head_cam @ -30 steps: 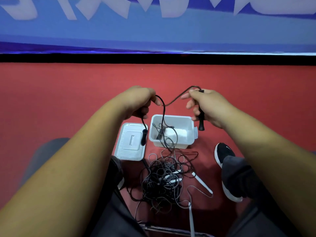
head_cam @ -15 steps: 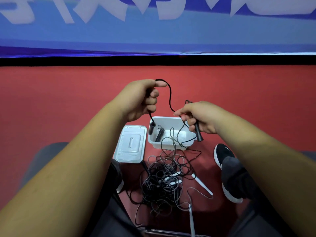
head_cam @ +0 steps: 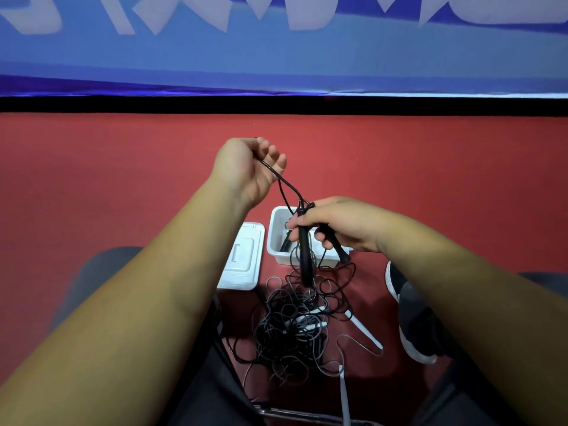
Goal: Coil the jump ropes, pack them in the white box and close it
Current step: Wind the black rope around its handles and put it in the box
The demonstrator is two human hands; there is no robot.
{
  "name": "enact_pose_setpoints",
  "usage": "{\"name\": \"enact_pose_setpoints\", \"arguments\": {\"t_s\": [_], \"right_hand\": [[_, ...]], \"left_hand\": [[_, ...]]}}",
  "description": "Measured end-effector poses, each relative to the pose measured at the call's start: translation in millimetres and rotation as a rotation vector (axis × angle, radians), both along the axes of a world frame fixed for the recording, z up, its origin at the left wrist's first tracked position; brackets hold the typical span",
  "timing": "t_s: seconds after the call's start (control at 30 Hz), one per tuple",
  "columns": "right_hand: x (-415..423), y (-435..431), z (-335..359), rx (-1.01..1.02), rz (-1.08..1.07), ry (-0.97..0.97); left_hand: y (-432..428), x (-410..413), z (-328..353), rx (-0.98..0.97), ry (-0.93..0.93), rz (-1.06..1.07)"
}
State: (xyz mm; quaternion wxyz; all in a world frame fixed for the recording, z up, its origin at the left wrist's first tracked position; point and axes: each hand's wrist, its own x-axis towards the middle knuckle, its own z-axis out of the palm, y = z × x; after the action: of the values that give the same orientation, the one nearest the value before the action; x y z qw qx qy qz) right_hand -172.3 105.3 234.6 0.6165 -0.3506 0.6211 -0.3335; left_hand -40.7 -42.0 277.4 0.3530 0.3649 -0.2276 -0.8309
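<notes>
The lid (head_cam: 242, 259) lies on the floor below the left forearm. The left hand (head_cam: 249, 170), palm up, curls its fingers round a loop of the black jump rope (head_cam: 289, 185). The cord runs down to the right hand (head_cam: 338, 222), which is clenched on both handles (head_cam: 305, 262) just above the white box (head_cam: 276, 238). The cord looks thin, light and limp, probably springy, so grip the stiff handles and pinch each loop. The tangled pile (head_cam: 292, 330) sits beneath both hands.
</notes>
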Motion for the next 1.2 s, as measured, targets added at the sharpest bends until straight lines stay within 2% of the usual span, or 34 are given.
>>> {"name": "enact_pose_setpoints", "arguments": {"t_s": [0.1, 0.2, 0.27, 0.37, 0.43, 0.47, 0.57, 0.67, 0.73, 0.83, 0.9, 1.03, 1.2], "right_hand": [[-7, -2, 0, -0.027, -0.045, 0.023], [-12, 3, 9, -0.023, -0.010, 0.128], [-16, 5, 12, 0.007, -0.019, 0.204], [-24, 0, 8, -0.021, -0.272, 0.197], [-30, -5, 9, -0.089, -0.435, 0.133], [-31, -6, 13, -0.126, -0.461, 0.113], [-31, -8, 29, -0.235, -0.392, 0.133], [-26, -7, 41, -0.301, -0.309, 0.224], [-23, -6, 47, -0.342, -0.284, 0.206], [-22, -6, 52, -0.384, -0.249, 0.171], [-23, -7, 55, -0.403, -0.238, 0.137], [-28, -4, 60, -0.436, -0.236, 0.069], [-35, 1, 66, -0.466, -0.245, 0.025]], "left_hand": [[-13, 7, -7, -0.037, -0.256, 0.060], [-19, 17, -13, -0.132, -0.596, -0.042], [-17, 24, -13, -0.295, -0.914, -0.265], [-10, 34, -14, -0.508, -1.283, -0.801], [-4, 42, -18, -0.567, -1.421, -1.150], [0, 45, -21, -0.583, -1.479, -1.259], [7, 49, -30, -0.604, -1.597, -1.434], [17, 45, -38, -0.495, -1.566, -1.565], [21, 39, -44, -0.458, -1.527, -1.559], [18, 28, -56, -0.716, -1.469, -1.442], [17, 19, -65, -0.833, -1.309, -1.325], [30, 2, -74, -0.801, -0.999, -1.141], [39, -13, -80, -0.735, -0.861, -1.035]]}}
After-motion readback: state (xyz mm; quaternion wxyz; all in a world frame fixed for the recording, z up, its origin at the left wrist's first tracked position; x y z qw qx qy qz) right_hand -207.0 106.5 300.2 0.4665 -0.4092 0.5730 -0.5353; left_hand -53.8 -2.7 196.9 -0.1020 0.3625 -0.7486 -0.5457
